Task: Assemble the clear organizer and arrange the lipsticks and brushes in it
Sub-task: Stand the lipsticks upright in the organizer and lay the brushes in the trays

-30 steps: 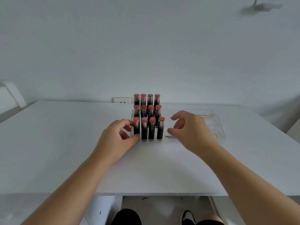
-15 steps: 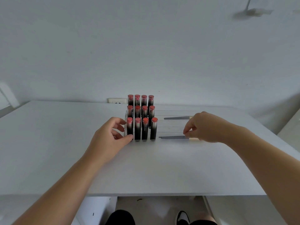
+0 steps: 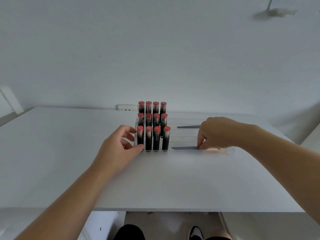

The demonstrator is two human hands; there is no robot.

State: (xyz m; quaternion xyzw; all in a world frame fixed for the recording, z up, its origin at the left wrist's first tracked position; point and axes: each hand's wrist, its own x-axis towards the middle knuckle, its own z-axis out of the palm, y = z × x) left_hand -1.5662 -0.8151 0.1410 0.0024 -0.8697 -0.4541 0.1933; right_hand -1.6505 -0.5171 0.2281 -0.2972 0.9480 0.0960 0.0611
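Observation:
A clear stepped organizer (image 3: pixel 230 150) stands mid-table. Its left part holds several upright black lipsticks (image 3: pixel 156 138) with red tops, in three rising rows. Its right part has long trays: a grey brush (image 3: pixel 185 148) lies in the front one and a second brush (image 3: pixel 188 126) in a rear one. My left hand (image 3: pixel 119 148) rests against the organizer's left front corner, thumb at the base of the nearest lipstick. My right hand (image 3: pixel 218 132) is over the trays, its fingertips pinching the front brush at its handle end.
The white table (image 3: pixel 69 153) runs to a wall behind, where a white socket (image 3: pixel 127 107) sits just left of the lipsticks. The table's front edge is close to me, with my knees and a shoe below it.
My right hand moved right along the trays, uncovering the front brush, and lowered its fingertips onto the brush handle. My left hand stayed at the organizer's left corner.

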